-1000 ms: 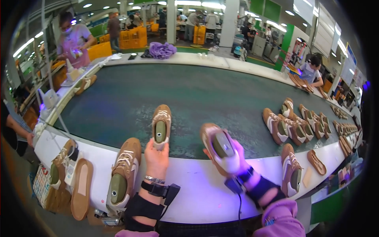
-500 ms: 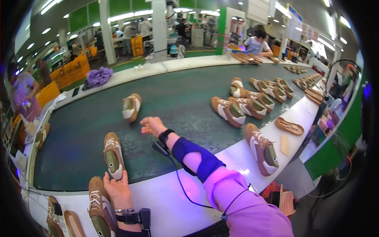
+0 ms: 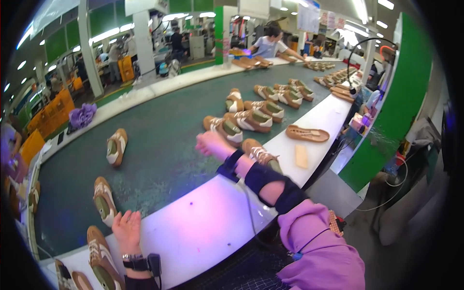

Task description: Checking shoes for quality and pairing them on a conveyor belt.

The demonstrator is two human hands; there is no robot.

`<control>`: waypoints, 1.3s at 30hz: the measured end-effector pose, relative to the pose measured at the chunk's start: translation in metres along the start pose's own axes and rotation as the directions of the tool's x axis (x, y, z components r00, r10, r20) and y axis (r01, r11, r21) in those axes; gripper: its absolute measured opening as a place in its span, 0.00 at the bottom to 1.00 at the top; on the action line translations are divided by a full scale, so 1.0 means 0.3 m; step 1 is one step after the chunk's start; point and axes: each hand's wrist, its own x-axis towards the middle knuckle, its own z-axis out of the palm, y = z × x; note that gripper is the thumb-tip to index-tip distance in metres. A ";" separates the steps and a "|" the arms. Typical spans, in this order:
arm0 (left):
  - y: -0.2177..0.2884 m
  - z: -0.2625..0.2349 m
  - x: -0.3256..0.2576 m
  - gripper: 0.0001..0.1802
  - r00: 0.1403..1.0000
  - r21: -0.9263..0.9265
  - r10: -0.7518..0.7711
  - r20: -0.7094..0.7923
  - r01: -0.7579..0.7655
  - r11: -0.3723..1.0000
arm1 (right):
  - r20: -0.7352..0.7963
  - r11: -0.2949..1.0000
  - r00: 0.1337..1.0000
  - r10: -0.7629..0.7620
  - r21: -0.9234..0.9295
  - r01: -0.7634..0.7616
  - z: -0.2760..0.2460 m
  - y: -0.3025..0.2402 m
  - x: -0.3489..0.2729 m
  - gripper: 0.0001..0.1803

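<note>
My left hand [image 3: 127, 231] is open, palm turned up and fingers loosely bent, by the heel of a brown-and-white sneaker [image 3: 104, 200] on the dark green belt. No grip on that shoe shows. Just left of my wrist, another laced sneaker [image 3: 100, 253] lies on the white ledge. My right hand [image 3: 212, 144] is over the belt, its fingers loosely curled with nothing visible in them. Right behind it sits a sneaker [image 3: 223, 129] with a green insert; I cannot tell whether they touch. A sneaker [image 3: 261, 153] on the ledge is partly hidden by my right forearm.
A single sneaker [image 3: 116, 147] lies farther up the belt [image 3: 164, 111]. More shoes [image 3: 256, 119] are grouped at the right. On the white ledge [image 3: 193, 227] are a brown sole [image 3: 307, 134] and a tan block [image 3: 301, 156]. A co-worker [image 3: 273, 46] handles soles across the belt.
My view has swung to the right. The right hand has moved right, to the grouped shoes. My left hand has come away from the heel of the sneaker on the belt.
</note>
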 end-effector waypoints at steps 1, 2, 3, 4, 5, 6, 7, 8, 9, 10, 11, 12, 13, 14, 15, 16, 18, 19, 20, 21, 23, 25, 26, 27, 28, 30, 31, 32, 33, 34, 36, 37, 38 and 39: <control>-0.023 0.003 0.020 0.25 1.000 0.005 0.001 -0.015 0.000 1.000 | -0.085 0.881 0.970 -0.229 -0.441 0.170 -0.101 0.045 0.057 0.14; -0.028 -0.012 0.039 0.26 1.000 0.027 -0.014 0.023 0.013 1.000 | 0.026 0.591 0.930 -0.367 -0.765 0.255 -0.166 0.056 0.097 0.13; -0.034 -0.026 0.050 0.28 0.997 0.049 -0.036 0.067 0.033 0.998 | 0.181 0.181 0.873 -0.452 -0.940 0.289 -0.243 0.067 0.130 0.14; -0.075 -0.005 0.075 0.28 0.995 0.049 -0.061 0.083 0.057 0.997 | 0.033 0.239 0.887 -0.460 -0.958 0.160 -0.405 0.103 0.165 0.15; -0.106 0.013 0.098 0.24 0.993 0.076 -0.081 0.086 0.074 0.994 | -0.108 0.300 0.880 -0.463 -0.953 0.041 -0.523 0.132 0.195 0.17; -0.047 -0.034 0.076 0.21 0.999 0.107 -0.021 0.030 0.018 0.994 | -0.331 0.539 0.875 -0.352 -0.836 -0.100 -0.394 0.103 0.224 0.18; 0.001 -0.072 0.044 0.21 1.000 0.110 0.029 -0.001 -0.029 0.993 | -0.522 0.716 0.834 -0.180 -0.651 -0.253 -0.293 0.047 0.216 0.20; -0.015 -0.066 0.046 0.20 1.000 0.124 0.014 0.015 -0.016 0.992 | -0.527 0.702 0.829 -0.187 -0.662 -0.262 -0.363 0.059 0.221 0.21; -0.033 -0.053 0.048 0.20 0.999 0.137 -0.001 0.033 -0.003 0.991 | -0.534 0.689 0.822 -0.197 -0.672 -0.272 -0.431 0.069 0.229 0.22; -0.078 -0.005 0.056 0.19 0.999 0.163 -0.026 0.025 0.022 0.986 | -0.597 0.698 0.791 -0.138 -0.625 -0.350 -0.563 0.097 0.236 0.24; -0.068 -0.004 0.042 0.19 0.999 0.168 -0.026 0.031 0.021 0.986 | -0.601 0.702 0.787 -0.140 -0.621 -0.349 -0.549 0.103 0.249 0.24; -0.060 -0.011 0.026 0.19 1.000 0.163 -0.023 0.018 0.020 0.986 | -0.588 0.635 0.795 -0.148 -0.672 -0.379 -0.516 0.122 0.265 0.25; -0.057 -0.015 0.020 0.19 1.000 0.156 -0.026 0.016 0.023 0.988 | -0.582 0.562 0.797 -0.162 -0.718 -0.410 -0.485 0.129 0.277 0.26; -0.058 -0.024 0.030 0.18 0.998 0.155 -0.049 0.042 0.042 0.987 | -0.626 0.579 0.767 -0.142 -0.681 -0.449 -0.479 0.151 0.295 0.28; -0.056 -0.038 0.046 0.18 0.994 0.154 -0.079 0.069 0.068 0.986 | -0.671 0.592 0.731 -0.121 -0.640 -0.490 -0.475 0.183 0.311 0.29; -0.034 -0.074 0.040 0.18 0.997 0.180 -0.054 0.052 0.044 0.983 | -0.675 0.532 0.730 -0.107 -0.659 -0.531 -0.363 0.192 0.313 0.29; -0.001 -0.039 0.001 0.14 0.990 0.028 -0.087 0.115 0.084 0.996 | -0.600 0.473 0.800 0.004 -0.704 -0.531 -0.312 0.129 0.264 0.32; -0.001 -0.026 -0.002 0.14 0.987 0.024 -0.098 0.126 0.096 0.995 | -0.494 0.485 0.862 0.110 -0.731 -0.481 -0.327 0.109 0.253 0.35; -0.008 -0.019 0.000 0.14 0.981 0.021 -0.096 0.168 0.094 0.995 | -0.491 0.533 0.861 0.131 -0.698 -0.479 -0.323 0.115 0.258 0.35; -0.016 -0.016 0.001 0.14 0.974 0.017 -0.092 0.207 0.091 0.996 | -0.484 0.579 0.862 0.153 -0.662 -0.475 -0.296 0.129 0.270 0.34; -0.026 -0.009 0.017 0.15 0.980 0.034 -0.099 0.172 0.095 0.995 | -0.535 0.512 0.829 0.165 -0.671 -0.536 -0.241 0.158 0.309 0.32; -0.032 -0.011 0.029 0.15 0.982 0.050 -0.113 0.150 0.106 0.993 | -0.678 0.525 0.718 0.155 -0.560 -0.642 -0.216 0.186 0.315 0.34; -0.032 -0.010 0.029 0.15 0.981 0.051 -0.120 0.154 0.114 0.992 | -0.685 0.523 0.712 0.154 -0.556 -0.647 -0.218 0.193 0.318 0.34; -0.028 -0.009 0.026 0.14 0.981 0.055 -0.104 0.162 0.096 0.994 | -0.667 0.553 0.726 0.170 -0.545 -0.630 -0.226 0.198 0.317 0.35; -0.030 -0.006 0.021 0.14 0.981 0.055 -0.086 0.171 0.077 0.996 | -0.647 0.581 0.740 0.183 -0.536 -0.613 -0.231 0.195 0.314 0.36; -0.024 -0.009 0.027 0.14 0.984 0.061 -0.090 0.153 0.082 0.995 | -0.607 0.694 0.772 0.189 -0.473 -0.543 -0.231 0.202 0.289 0.28; -0.019 -0.013 0.022 0.13 0.989 0.070 -0.084 0.125 0.075 0.995 | -0.545 0.755 0.810 0.214 -0.434 -0.492 -0.225 0.197 0.264 0.25; -0.037 0.019 0.017 0.13 0.983 0.065 -0.066 0.172 0.056 0.996 | -0.536 0.856 0.821 0.195 -0.315 -0.409 -0.258 0.227 0.258 0.22; -0.058 0.032 0.031 0.13 0.976 0.069 -0.097 0.197 0.084 0.994 | -0.538 0.932 0.827 0.165 -0.189 -0.309 -0.308 0.278 0.265 0.20; -0.066 0.029 0.054 0.13 0.974 0.072 -0.105 0.200 0.092 0.993 | -0.496 0.984 0.851 0.172 0.040 -0.176 -0.334 0.324 0.280 0.16; -0.034 -0.017 0.039 0.13 0.986 0.066 -0.062 0.157 0.052 0.996 | -0.081 0.779 0.925 0.372 0.570 -0.263 -0.168 0.255 0.214 0.17; -0.025 -0.025 0.027 0.13 0.996 0.090 -0.027 0.090 0.019 0.996 | -0.022 0.720 0.914 0.405 0.624 -0.304 -0.102 0.198 0.151 0.18; -0.029 -0.014 0.028 0.13 0.999 0.119 -0.006 0.040 0.001 0.993 | 0.015 0.682 0.925 0.379 0.671 -0.290 -0.084 0.172 0.104 0.19; -0.027 -0.033 0.052 0.13 0.998 0.115 -0.010 0.057 0.004 0.993 | 0.052 0.642 0.936 0.347 0.714 -0.278 -0.070 0.158 0.062 0.20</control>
